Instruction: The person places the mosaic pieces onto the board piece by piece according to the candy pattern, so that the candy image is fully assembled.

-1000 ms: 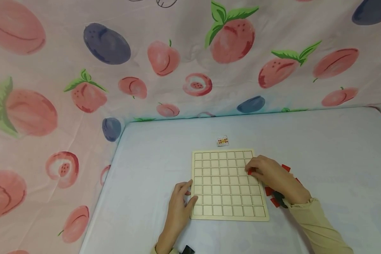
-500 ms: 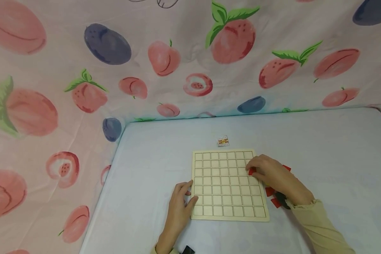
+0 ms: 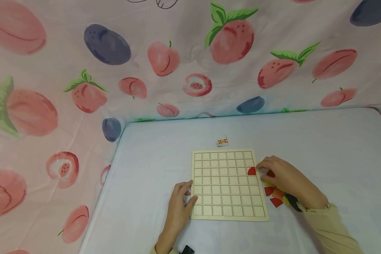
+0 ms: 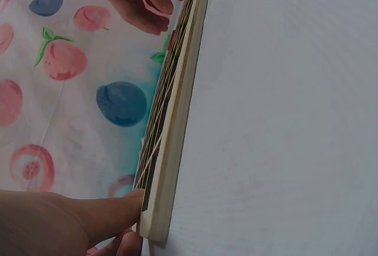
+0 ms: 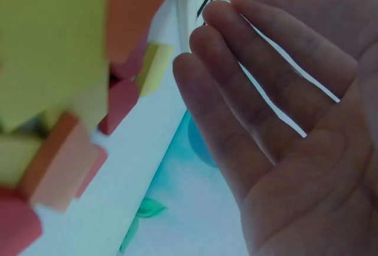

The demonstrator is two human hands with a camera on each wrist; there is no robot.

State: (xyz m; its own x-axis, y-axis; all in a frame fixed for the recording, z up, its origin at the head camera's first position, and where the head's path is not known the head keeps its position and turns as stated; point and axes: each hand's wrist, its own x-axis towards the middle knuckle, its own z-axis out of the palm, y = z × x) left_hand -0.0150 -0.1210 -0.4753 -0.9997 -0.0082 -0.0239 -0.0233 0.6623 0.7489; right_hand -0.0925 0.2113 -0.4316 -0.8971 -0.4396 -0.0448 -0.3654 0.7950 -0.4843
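Observation:
A pale wooden grid board point(image 3: 227, 183) lies flat on the table. One red quarter-round tile point(image 3: 252, 171) sits in a cell at its right edge. My left hand point(image 3: 179, 203) rests at the board's left edge, its thumb point(image 4: 115, 214) and index finger touching the rim. Just off the right edge is my right hand point(image 3: 284, 174), over a pile of coloured tiles and partly hiding it. In the right wrist view its fingers point(image 5: 227, 120) are extended, holding nothing. Red tiles point(image 3: 276, 202), an orange tile point(image 3: 277, 193) and yellow tiles point(image 5: 53, 43) show in the pile.
Behind the board lies a small patterned card point(image 3: 222, 141). A dark green piece point(image 3: 293, 203) pokes out beneath the right wrist. A fruit-print cloth point(image 3: 190, 60) hangs behind and to the left of the white table point(image 3: 155, 151).
My right hand has let go of the red tile, leaving it in the board's cell, and has moved right to the pile. The left hand has stayed in place.

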